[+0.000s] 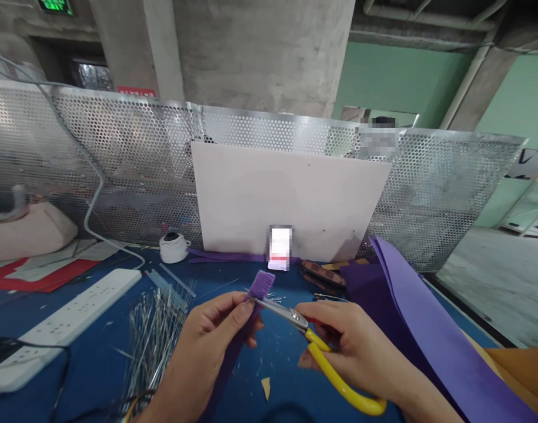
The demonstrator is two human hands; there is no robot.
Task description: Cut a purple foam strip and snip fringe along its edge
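Note:
My left hand (216,335) pinches a purple felt strip (261,284) whose rolled or fringed end sticks up past the fingertips. The rest of the strip hangs below that hand, partly hidden by it. In my right hand (352,341) are yellow-handled scissors (334,376), fingers at the handles and near the pivot. Their blades point left and reach the strip right beside my left thumb; whether the tips are parted is too small to tell. Beneath the hands lies a blue tabletop (251,382) with a small tan scrap (266,388).
Thin metal wires (151,341) lie bundled left of my left arm, near a white power strip (70,323). Purple felt sheets (427,311) cover the right side. A checkered pouch (322,277), a phone (280,247) and a white board (286,194) stand behind.

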